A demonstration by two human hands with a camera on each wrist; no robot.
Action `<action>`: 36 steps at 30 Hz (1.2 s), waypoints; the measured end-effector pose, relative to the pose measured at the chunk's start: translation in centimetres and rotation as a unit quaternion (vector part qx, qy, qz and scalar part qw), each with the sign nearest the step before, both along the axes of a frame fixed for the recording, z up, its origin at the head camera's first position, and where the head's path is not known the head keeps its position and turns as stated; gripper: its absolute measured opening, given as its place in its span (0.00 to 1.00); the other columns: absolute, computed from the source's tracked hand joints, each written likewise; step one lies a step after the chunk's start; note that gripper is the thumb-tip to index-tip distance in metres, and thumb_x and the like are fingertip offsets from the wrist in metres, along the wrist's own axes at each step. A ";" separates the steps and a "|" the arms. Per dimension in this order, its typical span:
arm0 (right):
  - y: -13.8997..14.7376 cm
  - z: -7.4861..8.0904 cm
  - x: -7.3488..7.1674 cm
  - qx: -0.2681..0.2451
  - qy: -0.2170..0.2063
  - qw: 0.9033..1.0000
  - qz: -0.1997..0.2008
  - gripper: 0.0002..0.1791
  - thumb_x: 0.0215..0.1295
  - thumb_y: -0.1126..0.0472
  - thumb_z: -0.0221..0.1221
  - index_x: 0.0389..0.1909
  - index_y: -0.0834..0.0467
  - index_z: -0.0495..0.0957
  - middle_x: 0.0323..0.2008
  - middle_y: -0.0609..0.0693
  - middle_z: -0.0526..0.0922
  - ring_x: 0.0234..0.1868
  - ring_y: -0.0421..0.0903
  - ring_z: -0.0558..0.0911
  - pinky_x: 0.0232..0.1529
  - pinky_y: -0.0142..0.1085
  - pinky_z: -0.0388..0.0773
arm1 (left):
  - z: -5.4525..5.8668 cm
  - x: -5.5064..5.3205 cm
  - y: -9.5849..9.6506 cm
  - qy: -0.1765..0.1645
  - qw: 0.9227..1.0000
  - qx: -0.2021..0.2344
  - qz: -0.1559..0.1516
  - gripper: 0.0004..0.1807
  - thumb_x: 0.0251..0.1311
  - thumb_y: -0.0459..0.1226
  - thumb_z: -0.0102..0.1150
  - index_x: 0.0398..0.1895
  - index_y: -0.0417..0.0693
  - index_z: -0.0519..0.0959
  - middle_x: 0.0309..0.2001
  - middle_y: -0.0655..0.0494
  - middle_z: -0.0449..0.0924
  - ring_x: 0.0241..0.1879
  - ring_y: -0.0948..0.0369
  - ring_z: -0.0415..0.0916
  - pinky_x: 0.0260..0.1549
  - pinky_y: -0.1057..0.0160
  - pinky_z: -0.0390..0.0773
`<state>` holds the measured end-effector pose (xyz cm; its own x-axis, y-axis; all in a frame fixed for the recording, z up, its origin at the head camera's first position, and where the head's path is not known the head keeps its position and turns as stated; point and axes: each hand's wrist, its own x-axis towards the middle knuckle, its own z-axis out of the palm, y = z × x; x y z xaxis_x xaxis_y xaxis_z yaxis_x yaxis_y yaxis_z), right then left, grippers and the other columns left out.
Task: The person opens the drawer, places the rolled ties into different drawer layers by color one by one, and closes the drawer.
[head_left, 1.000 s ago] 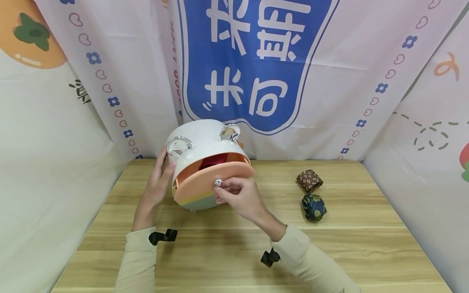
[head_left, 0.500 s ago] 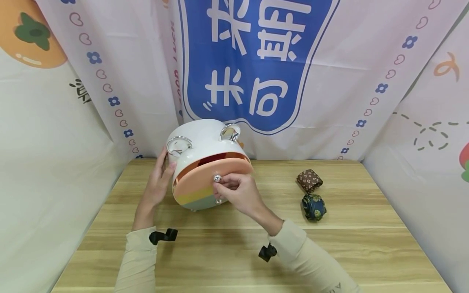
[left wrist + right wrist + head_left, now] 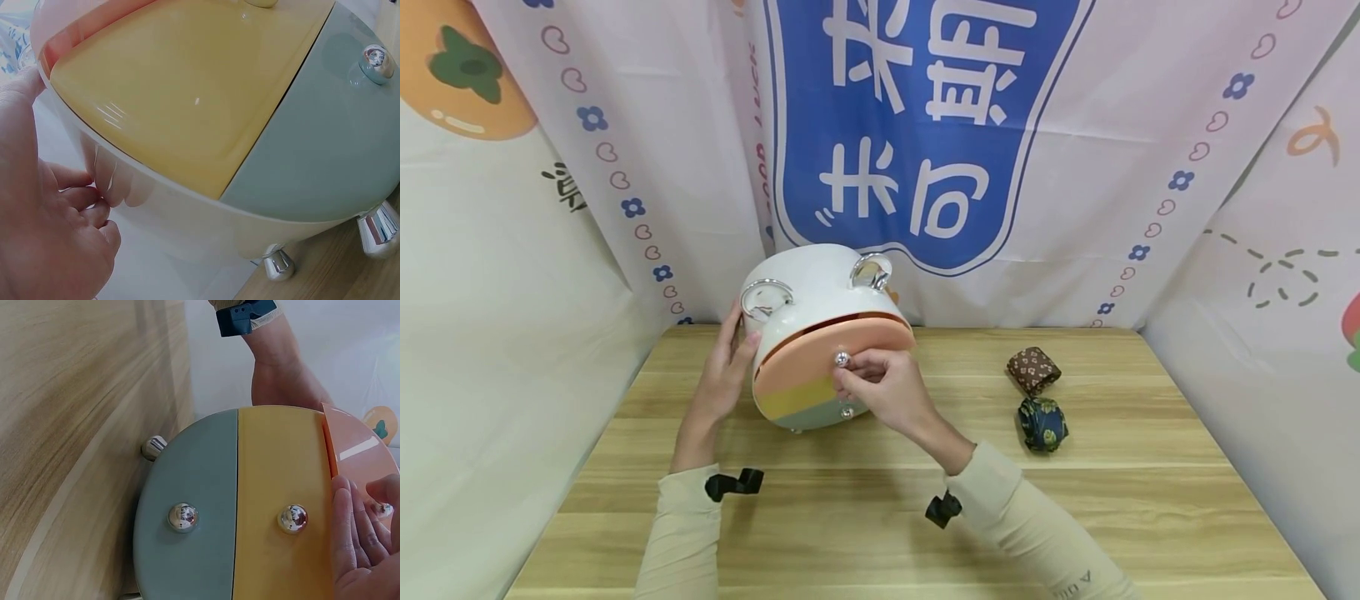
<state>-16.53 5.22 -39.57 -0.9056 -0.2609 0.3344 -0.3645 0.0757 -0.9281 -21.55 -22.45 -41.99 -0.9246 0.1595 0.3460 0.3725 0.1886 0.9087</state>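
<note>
A white rounded drawer box (image 3: 812,271) with silver ear-shaped loops stands on the table, its front facing the person. The right hand (image 3: 891,387) pinches the silver knob (image 3: 842,359) of the peach top drawer (image 3: 797,350). That drawer stands slightly out, with a narrow dark gap above its front. Below it the yellow drawer (image 3: 187,81) and the grey-green drawer (image 3: 325,137) sit flush. The left hand (image 3: 718,375) rests against the box's left side, thumb towards the front rim; in the left wrist view its fingertips touch the white wall.
Two rolled neckties lie on the wooden table (image 3: 1120,500) to the right: a brown floral one (image 3: 1033,371) and a navy one with yellow flowers (image 3: 1042,425). A printed cloth (image 3: 1075,208) hangs behind the box. Short silver feet (image 3: 279,262) lift the box.
The right hand has pushed the peach drawer inward, narrowing its gap; the red cloth seen inside earlier is now hidden. The left hand and box have stayed put.
</note>
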 end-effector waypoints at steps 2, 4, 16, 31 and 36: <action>0.0 0.1 -0.1 0.000 0.001 1.000 0.000 0.07 0.68 0.64 0.70 0.38 0.66 0.89 0.33 0.61 0.92 0.30 0.49 0.92 0.37 0.52 0.92 | 0.0 0.0 0.0 0.001 1.000 -0.001 0.000 0.41 0.81 0.45 0.45 0.88 0.56 0.39 0.88 0.57 0.31 0.87 0.57 0.29 0.87 0.51 0.34; -0.1 0.1 -0.2 0.001 0.001 1.000 0.000 0.06 0.68 0.64 0.70 0.37 0.65 0.89 0.33 0.61 0.92 0.30 0.48 0.92 0.38 0.56 0.91 | 0.0 0.0 0.0 0.000 1.000 -0.002 0.002 0.41 0.81 0.46 0.45 0.88 0.57 0.39 0.88 0.57 0.31 0.87 0.56 0.29 0.87 0.52 0.34; -0.2 0.3 -0.7 0.009 -0.005 1.000 0.001 0.08 0.69 0.63 0.69 0.39 0.65 0.89 0.34 0.61 0.92 0.30 0.48 0.92 0.35 0.39 0.92 | 0.1 0.2 0.0 0.001 1.000 0.000 0.003 0.40 0.82 0.45 0.45 0.88 0.58 0.39 0.88 0.55 0.31 0.87 0.57 0.30 0.87 0.53 0.34; -0.3 0.1 -1.2 0.002 0.011 1.000 -0.004 0.07 0.68 0.64 0.69 0.38 0.66 0.89 0.32 0.61 0.92 0.30 0.47 0.92 0.34 0.37 0.92 | 0.0 -0.1 0.1 0.023 1.000 0.008 -0.009 0.39 0.82 0.41 0.44 0.88 0.53 0.40 0.88 0.54 0.33 0.88 0.55 0.31 0.82 0.76 0.43; -0.3 0.1 -1.2 0.001 0.009 1.000 -0.004 0.07 0.68 0.64 0.69 0.38 0.66 0.89 0.33 0.61 0.92 0.30 0.46 0.92 0.35 0.38 0.92 | -0.1 -0.2 0.1 0.030 0.999 0.014 -0.012 0.39 0.82 0.40 0.44 0.88 0.52 0.40 0.88 0.53 0.34 0.87 0.55 0.32 0.82 0.76 0.43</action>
<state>-17.75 4.92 -39.48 -0.9015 -0.2541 0.3502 -0.3804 0.0798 -0.9214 -21.73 -22.33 -42.10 -0.8982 0.1710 0.4050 0.4303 0.1531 0.8896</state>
